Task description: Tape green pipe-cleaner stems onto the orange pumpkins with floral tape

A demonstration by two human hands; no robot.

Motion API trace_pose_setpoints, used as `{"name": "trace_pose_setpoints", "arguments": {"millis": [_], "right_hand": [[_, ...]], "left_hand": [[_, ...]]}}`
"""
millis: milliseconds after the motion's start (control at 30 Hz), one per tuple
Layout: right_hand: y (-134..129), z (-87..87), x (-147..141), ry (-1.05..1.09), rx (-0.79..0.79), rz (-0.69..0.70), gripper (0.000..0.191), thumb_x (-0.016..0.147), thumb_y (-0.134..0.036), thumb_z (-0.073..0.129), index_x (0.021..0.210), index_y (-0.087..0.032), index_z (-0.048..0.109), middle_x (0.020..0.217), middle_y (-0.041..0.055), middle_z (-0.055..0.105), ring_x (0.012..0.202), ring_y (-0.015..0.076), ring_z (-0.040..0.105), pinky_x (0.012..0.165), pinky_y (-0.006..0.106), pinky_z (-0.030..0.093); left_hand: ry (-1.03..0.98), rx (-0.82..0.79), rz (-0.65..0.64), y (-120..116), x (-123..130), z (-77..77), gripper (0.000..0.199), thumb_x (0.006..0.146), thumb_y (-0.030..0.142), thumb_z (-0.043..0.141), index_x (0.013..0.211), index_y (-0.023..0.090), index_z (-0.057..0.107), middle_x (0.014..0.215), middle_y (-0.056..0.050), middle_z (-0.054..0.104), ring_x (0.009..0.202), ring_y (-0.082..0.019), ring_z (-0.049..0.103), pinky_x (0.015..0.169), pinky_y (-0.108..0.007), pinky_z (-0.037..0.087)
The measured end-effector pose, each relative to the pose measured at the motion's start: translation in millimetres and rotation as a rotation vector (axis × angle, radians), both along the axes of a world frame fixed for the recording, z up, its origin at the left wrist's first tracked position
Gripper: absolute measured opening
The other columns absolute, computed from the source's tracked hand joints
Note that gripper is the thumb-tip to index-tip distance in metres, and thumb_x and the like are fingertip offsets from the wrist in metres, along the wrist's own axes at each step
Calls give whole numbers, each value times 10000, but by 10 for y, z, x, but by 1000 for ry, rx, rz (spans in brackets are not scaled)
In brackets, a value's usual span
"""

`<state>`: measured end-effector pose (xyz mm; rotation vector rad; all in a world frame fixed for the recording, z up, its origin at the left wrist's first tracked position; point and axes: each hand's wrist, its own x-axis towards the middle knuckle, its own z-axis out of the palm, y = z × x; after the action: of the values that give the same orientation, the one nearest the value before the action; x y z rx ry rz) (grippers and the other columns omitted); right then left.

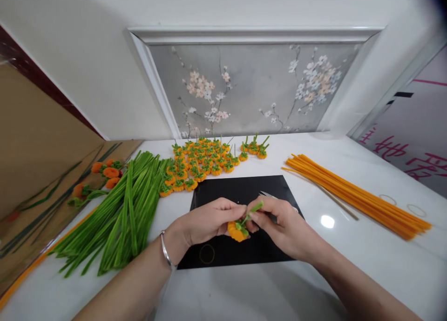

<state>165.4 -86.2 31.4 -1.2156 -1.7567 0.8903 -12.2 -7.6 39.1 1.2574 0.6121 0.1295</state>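
Between my hands, over the black mat [240, 187], is a small orange pipe-cleaner pumpkin [237, 232] with a green top. My left hand [213, 218] pinches it from the left, thumb and fingers closed near the base of its green part. The fingers of my right hand [279, 222] are closed on the green pipe-cleaner stem [256, 206] that sticks up from it. Pale metal scissors [267, 195] lie on the mat, mostly covered by my right hand.
Green pipe cleaners [122, 214] are heaped at the left, orange pipe cleaners [356, 195] bundled at the right. Several finished pumpkins [202, 158] stand behind the mat. Orange flower-like pieces [111, 172] lie on brown cardboard [45, 139]. A thin ring [207, 254] rests on the mat.
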Motion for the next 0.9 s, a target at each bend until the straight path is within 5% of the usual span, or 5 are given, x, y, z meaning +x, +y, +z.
{"name": "trace_pose_setpoints", "arguments": {"millis": [200, 300, 500, 900], "right_hand": [[6, 1, -8, -83, 34, -35, 172, 879, -145, 460, 751, -189, 568, 742, -6, 601, 682, 113, 545, 640, 221, 406], [18, -31, -18, -134, 13, -123, 179, 861, -188, 494, 683, -193, 512, 650, -30, 544, 592, 103, 475, 556, 219, 355], [35, -91, -21, -119, -149, -195, 275, 876, -318, 476, 632, -198, 438, 563, -44, 477, 515, 98, 397, 479, 221, 300], [36, -80, 10, -52, -209, -130, 220, 876, -331, 481, 740, -191, 581, 597, -34, 503, 555, 108, 441, 520, 237, 334]], "left_hand": [[-26, -72, 6, 10, -20, -82, 229, 709, 303, 727, 834, 112, 715, 862, -52, 629, 691, -102, 559, 650, -230, 461], [-53, 66, 67, 10, 6, -62, 115, 697, 229, 723, 685, 116, 703, 985, -59, 609, 740, -103, 556, 652, -231, 447], [41, 488, 81, -4, 29, 55, 113, 725, 150, 648, 614, 151, 671, 1061, -51, 592, 1010, -182, 568, 912, -310, 417], [140, 796, 307, -88, 110, 69, 162, 737, 153, 579, 575, 143, 582, 1135, -47, 514, 938, -152, 593, 691, -221, 496]]}}
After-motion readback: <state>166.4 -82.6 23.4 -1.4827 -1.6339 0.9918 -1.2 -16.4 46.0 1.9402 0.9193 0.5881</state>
